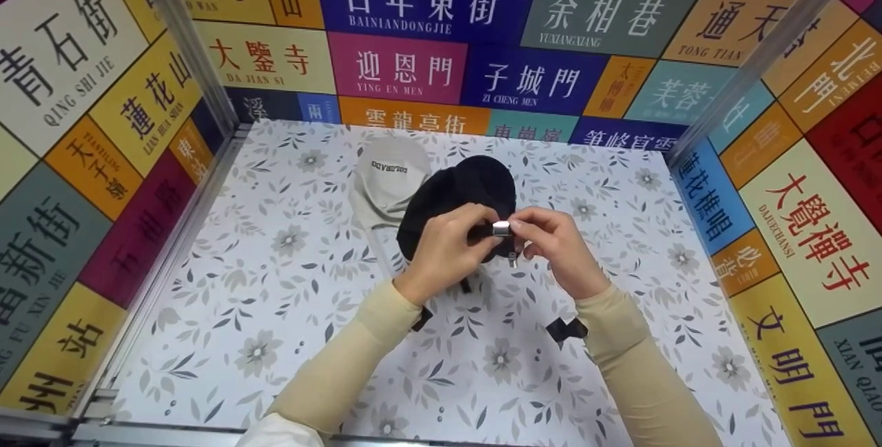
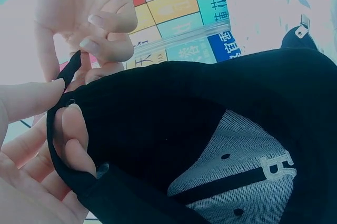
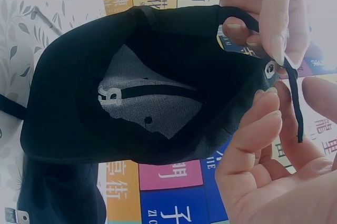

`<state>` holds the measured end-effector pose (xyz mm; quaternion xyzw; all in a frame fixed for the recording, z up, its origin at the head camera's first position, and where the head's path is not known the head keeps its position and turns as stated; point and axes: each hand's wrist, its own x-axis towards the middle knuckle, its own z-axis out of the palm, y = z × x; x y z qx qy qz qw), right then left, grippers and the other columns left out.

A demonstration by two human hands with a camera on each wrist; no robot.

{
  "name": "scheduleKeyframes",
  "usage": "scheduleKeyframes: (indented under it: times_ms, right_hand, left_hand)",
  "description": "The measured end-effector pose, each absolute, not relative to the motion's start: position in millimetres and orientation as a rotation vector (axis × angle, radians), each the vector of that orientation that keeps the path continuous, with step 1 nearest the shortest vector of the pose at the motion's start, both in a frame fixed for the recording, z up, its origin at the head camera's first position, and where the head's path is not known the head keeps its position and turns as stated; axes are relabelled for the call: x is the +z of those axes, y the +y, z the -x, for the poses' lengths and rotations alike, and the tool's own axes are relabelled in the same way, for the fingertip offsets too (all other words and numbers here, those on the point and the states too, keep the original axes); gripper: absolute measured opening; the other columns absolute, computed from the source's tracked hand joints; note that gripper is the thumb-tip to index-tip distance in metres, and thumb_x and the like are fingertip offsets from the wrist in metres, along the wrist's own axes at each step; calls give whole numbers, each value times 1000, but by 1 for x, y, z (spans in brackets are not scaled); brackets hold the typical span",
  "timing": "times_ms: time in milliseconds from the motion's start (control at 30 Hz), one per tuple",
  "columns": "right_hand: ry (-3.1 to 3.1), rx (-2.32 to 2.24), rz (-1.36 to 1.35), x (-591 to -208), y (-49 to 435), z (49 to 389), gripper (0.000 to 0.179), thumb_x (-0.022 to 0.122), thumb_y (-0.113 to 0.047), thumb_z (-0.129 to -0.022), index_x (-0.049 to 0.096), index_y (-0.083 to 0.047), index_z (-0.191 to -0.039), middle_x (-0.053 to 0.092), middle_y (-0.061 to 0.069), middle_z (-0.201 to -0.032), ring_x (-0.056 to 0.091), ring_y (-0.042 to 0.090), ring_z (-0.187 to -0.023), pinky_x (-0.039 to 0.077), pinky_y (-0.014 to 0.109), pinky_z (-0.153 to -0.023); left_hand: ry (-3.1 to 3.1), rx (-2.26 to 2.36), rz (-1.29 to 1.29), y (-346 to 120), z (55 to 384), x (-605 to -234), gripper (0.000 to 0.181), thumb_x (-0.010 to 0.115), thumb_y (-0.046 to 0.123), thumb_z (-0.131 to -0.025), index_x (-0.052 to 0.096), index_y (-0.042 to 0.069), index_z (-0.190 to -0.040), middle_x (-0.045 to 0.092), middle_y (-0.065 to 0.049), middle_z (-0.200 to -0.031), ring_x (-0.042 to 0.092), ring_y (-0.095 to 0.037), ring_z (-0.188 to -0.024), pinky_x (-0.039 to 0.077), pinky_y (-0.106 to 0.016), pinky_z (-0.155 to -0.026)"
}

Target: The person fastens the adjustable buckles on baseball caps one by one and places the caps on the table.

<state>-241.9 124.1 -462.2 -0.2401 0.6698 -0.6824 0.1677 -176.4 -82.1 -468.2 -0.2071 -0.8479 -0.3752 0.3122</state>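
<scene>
A black baseball cap (image 1: 441,202) is in both hands, its inside with mesh lining and an embroidered letter facing the wrist cameras. My left hand (image 1: 449,244) pinches the cap's back strap (image 3: 296,105) between thumb and fingers. Curled at the cap's back edge, beside a metal buckle (image 1: 501,228), is my right hand (image 1: 559,248). In the right wrist view its fingertips (image 3: 263,98) meet the edge near a metal eyelet (image 3: 270,69), while the thumb stands off. The strap's loose end hangs between that thumb and the fingers.
A pale cap (image 1: 387,158) with dark lettering lies behind the black one on the floral tabletop (image 1: 275,295). A dark cloth piece with a metal fitting (image 2: 303,30) shows beyond the cap. Panels with Chinese lettering (image 1: 413,65) wall in the back and both sides.
</scene>
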Motion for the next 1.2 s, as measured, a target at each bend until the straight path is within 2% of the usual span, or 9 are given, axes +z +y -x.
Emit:
scheduleKeyframes:
  times_ms: [333, 900, 1033, 1200]
  right_hand:
    - [1924, -1908, 708, -464, 121, 241, 29, 70, -22, -96, 69, 6, -101, 63, 19, -84, 57, 31, -70, 47, 28, -57]
    - [1945, -1924, 750, -464, 122, 240, 28, 71, -22, -95, 69, 6, -98, 60, 20, -79, 56, 33, -68, 47, 29, -57]
    - [1949, -1920, 751, -465, 123, 241, 28, 71, -22, -95, 70, 6, -97, 59, 23, -79, 55, 37, -70, 47, 29, -57]
    - [1939, -1920, 740, -466, 124, 241, 27, 71, -21, -95, 70, 6, -97, 59, 22, -80, 56, 30, -70, 47, 30, -58]
  left_hand:
    - [-2236, -967, 546, -82, 176, -468, 19, 78, 13, -85, 69, 13, -103, 67, 5, -96, 60, -5, -84, 50, -22, -76]
    - [-2242, -978, 553, -81, 177, -469, 19, 78, 15, -87, 69, 14, -103, 66, 6, -96, 60, -4, -84, 49, -21, -77]
    - [-2242, -975, 552, -81, 177, -468, 19, 79, 15, -86, 69, 14, -102, 66, 6, -96, 59, -4, -84, 49, -21, -76]
    - [-2245, -969, 553, -81, 176, -469, 19, 79, 16, -86, 69, 14, -103, 66, 6, -96, 59, -4, -84, 49, -22, -77]
